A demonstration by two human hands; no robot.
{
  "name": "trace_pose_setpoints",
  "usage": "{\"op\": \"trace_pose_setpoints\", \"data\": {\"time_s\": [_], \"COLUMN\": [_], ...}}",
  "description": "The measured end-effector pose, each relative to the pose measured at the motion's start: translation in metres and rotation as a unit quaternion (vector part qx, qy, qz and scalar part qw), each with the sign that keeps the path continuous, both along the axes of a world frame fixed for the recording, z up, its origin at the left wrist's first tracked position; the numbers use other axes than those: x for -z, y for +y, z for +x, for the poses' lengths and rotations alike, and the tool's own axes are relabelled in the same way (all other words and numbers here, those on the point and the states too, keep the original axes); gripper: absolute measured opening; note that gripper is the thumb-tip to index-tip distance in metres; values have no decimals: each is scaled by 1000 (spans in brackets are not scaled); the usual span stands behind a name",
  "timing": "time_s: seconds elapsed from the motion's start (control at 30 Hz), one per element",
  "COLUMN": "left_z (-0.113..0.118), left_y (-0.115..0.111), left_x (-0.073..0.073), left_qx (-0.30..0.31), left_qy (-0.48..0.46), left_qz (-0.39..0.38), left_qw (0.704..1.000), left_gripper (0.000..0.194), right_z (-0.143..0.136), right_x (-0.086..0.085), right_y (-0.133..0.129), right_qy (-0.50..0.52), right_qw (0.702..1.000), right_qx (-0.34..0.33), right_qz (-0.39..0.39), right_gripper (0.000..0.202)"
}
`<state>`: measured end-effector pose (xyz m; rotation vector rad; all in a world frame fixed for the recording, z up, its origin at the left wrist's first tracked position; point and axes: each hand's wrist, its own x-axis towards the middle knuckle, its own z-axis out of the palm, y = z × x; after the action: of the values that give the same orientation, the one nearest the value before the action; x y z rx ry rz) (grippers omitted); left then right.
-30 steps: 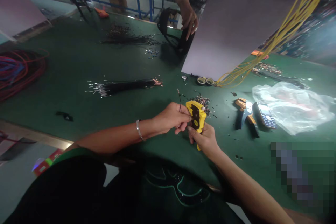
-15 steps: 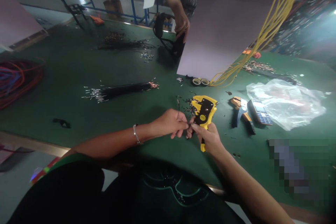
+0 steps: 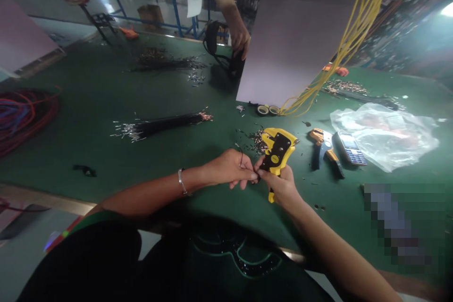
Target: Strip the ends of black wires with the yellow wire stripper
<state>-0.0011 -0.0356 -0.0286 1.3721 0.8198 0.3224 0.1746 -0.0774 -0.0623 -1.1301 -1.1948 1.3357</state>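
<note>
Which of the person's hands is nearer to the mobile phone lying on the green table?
Right. The right hand, holding the yellow wire stripper, sits just left of the mobile phone. The left hand, pinching a thin black wire, is farther left again.

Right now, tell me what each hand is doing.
Left hand: closed, pinching a thin black wire at its fingertips.
Right hand: closed around the handle of the yellow wire stripper.

A thin silver bracelet (image 3: pixel 181 182) circles the left wrist; clothing looks dark, perhaps green-trimmed.
</note>
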Motion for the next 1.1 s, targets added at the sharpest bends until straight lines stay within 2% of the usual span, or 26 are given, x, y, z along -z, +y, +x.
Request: {"op": "trace_pose_setpoints", "data": {"time_s": [0.17,0.3,0.5,0.67,0.87,1.1], "left_z": [-10,-14,-19,-34,-46,-48], "left_y": [11,18,28,38,43,44], "left_x": [-6,-9,-10,-25,-41,-39], "left_qx": [-39,-81,-160,-219,-234,-234], "left_qy": [-28,-59,-76,-78,-86,-95], "left_qz": [-17,-16,51,122,145,142], "left_qw": [999,995,983,965,957,957], "left_gripper": [9,13,15,14,14,14], "right_z": [4,5,4,8,15,18], "right_x": [4,4,4,8,12,13], "right_y": [1,2,0,-5,-4,-2], "right_qy": [97,121,90,67,112,114], "right_qw": [995,992,995,992,982,964], "right_qx": [-5,-21,-35,-102,-148,-236], "right_qz": [2,4,-2,-13,-38,-36], "right_gripper": [16,15,23,26,27,26]}}
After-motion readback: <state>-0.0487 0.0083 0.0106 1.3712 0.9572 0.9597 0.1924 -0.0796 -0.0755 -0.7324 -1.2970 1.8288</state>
